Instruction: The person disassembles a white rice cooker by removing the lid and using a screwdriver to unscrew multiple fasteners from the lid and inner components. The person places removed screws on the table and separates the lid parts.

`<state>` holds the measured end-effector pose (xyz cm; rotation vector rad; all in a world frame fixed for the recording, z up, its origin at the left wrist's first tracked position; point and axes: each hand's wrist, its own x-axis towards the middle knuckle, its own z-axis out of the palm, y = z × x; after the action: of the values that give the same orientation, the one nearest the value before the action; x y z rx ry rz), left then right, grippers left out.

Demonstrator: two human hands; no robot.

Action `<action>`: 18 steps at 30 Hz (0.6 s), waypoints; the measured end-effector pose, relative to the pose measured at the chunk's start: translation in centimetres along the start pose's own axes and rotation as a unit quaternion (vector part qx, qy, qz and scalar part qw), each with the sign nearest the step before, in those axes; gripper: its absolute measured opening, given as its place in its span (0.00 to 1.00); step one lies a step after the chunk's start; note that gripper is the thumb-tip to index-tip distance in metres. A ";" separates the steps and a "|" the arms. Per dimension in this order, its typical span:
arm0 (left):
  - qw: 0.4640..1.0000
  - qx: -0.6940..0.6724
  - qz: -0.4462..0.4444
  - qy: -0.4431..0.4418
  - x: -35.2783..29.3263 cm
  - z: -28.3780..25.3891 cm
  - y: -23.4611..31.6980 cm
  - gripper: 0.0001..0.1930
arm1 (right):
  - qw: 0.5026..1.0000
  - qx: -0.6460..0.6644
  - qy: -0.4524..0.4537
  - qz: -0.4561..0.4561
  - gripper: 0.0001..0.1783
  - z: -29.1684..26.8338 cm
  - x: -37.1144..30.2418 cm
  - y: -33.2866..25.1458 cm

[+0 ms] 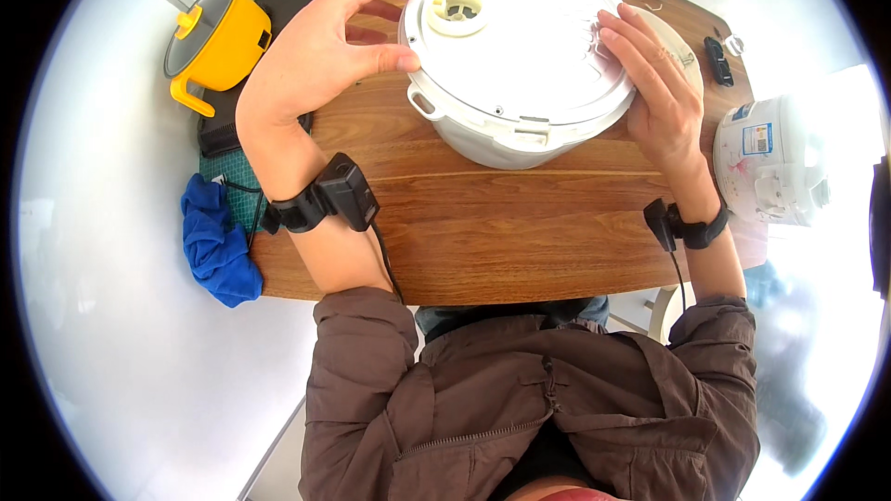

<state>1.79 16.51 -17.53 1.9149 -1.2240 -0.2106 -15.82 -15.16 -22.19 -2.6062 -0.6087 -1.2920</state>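
Observation:
A round white appliance body [510, 150] stands at the far side of the table, topped by a shiny metal disc [529, 46]. A cream round valve [458, 11] sits in the disc near its left edge. My left hand [320, 46] reaches the left rim, its thumb and fingers spread wide and their tips against it. My right hand [664, 97] is closed against the right side, its fingers lying over the disc's edge; its thumb is hidden. Between them, both hands hold the appliance. A small loop juts from its near left side.
A yellow pot [237, 42] with a grey lid stands back left. Below it lie a green mat [232, 172] and a blue cloth [218, 246] over the table edge. A white rice cooker [761, 158] stands right, with a black clip-like object [718, 61] behind it. Cables hang from both wrist straps.

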 end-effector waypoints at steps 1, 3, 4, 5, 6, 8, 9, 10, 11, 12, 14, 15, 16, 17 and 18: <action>1.000 -0.002 0.001 0.000 0.0 0.0 0.0 0.39 | 1.000 0.005 0.000 0.006 0.28 0.1 -0.1 -0.1; 1.000 -0.011 -0.008 -0.007 0.1 -0.1 0.0 0.39 | 0.999 0.024 0.001 0.021 0.30 0.3 -0.3 -0.3; 1.000 -0.018 -0.016 -0.011 0.1 -0.1 0.0 0.39 | 0.999 0.034 0.004 0.029 0.31 0.3 -0.4 -0.3; 0.999 -0.027 -0.021 -0.012 0.2 -0.1 0.0 0.38 | 0.999 0.041 0.006 0.032 0.33 0.4 -0.5 -0.4; 0.999 -0.038 -0.032 -0.012 0.2 -0.2 0.0 0.37 | 0.998 0.045 0.004 0.041 0.34 0.3 -0.6 -0.5; 0.998 -0.046 -0.041 -0.015 0.2 -0.3 0.1 0.36 | 0.998 0.044 0.001 0.051 0.36 0.2 -0.8 -0.6; 0.998 -0.044 -0.039 -0.016 0.3 -0.3 0.1 0.36 | 0.997 0.050 -0.008 0.054 0.40 0.2 -0.9 -0.6; 0.999 -0.041 -0.029 -0.018 0.3 -0.3 0.1 0.36 | 0.996 0.067 -0.007 0.057 0.41 0.1 -1.0 -0.7; 0.999 -0.031 -0.017 -0.014 0.4 -0.3 0.2 0.37 | 0.994 0.084 -0.002 0.067 0.43 0.0 -1.1 -0.6; 0.998 -0.050 -0.015 -0.019 0.5 -0.3 0.2 0.37 | 0.992 0.096 -0.009 0.080 0.44 0.0 -1.2 -0.6; 0.996 -0.080 -0.035 -0.023 0.8 -0.2 0.3 0.38 | 0.979 0.173 0.002 0.104 0.52 -0.1 -1.3 -0.6; 0.995 -0.094 -0.041 -0.015 0.9 -0.1 0.4 0.40 | 0.971 0.213 0.011 0.111 0.54 0.0 -1.4 -0.5; 0.995 -0.086 -0.040 -0.012 0.9 0.0 0.4 0.40 | 0.958 0.256 0.020 0.123 0.56 0.0 -1.4 -0.5; 0.996 -0.074 -0.053 -0.006 0.9 0.1 0.5 0.40 | 0.963 0.246 0.011 0.111 0.57 0.1 -1.5 -0.5; 0.996 -0.069 -0.059 -0.001 0.9 0.2 0.6 0.39 | 0.962 0.248 0.019 0.116 0.57 0.2 -1.5 -0.5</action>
<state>1.76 15.56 -16.93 1.8679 -1.0697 -0.3515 -16.70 -15.09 -23.56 -2.1597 -0.5191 -0.9633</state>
